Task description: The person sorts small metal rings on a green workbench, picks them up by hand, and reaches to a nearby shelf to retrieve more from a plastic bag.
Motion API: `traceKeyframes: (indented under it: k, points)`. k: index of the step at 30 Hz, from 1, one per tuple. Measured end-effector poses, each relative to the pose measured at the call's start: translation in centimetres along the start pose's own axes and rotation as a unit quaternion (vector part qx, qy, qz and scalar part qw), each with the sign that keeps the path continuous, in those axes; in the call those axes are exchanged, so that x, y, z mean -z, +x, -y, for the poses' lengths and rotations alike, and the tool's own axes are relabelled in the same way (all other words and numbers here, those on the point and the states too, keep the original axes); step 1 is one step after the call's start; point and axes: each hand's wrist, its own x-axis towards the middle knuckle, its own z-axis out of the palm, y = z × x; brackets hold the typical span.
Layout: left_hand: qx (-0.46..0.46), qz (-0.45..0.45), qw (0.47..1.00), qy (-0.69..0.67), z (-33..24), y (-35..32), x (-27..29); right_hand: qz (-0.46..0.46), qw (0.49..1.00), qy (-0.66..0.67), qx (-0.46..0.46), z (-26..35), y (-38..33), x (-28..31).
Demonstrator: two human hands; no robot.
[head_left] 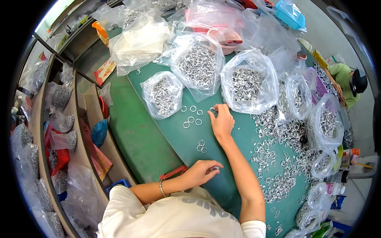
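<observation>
My right hand (222, 122) reaches out over the green tabletop, its thumb and fingertips pinched on a small silver ring (213, 110). Closer to my body, my left hand (201, 173) is curled, and silver rings (214, 168) show between its fingers; how many it holds is hidden. Several loose rings (191, 119) lie to the left of my right hand. A cluster of three rings (204, 150) rests between my two hands. Beyond them, open clear bags of silver rings stand in a row: a small bag (179, 93), a bigger bag (213, 82) and a bag (271, 95) farther right.
A wide pile of rings (279, 186) spreads over the table's right side, edged by more open bags (327, 125). Pink and blue plastic tubs (290, 15) stand at the back. Shelves (71, 156) with bagged parts line the left. Another person (346, 81) works at the far right.
</observation>
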Motion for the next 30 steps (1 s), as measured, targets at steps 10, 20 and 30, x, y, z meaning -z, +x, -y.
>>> traceKeyframes:
  k: [10,20,30]
  points:
    - [-0.016,0.013,1.0,-0.018,0.1,0.6,-1.1,-0.056,0.927,0.343,-0.141,0.2,-8.0,10.4]
    - [0.019,0.138,0.99,-0.022,-1.3,1.6,-6.5,-0.298,0.829,0.378,-0.286,-2.0,-24.2,23.3]
    - [0.003,0.157,0.988,-0.005,-0.8,1.5,-10.3,-0.695,0.62,-0.032,-0.363,-6.2,-46.9,35.4]
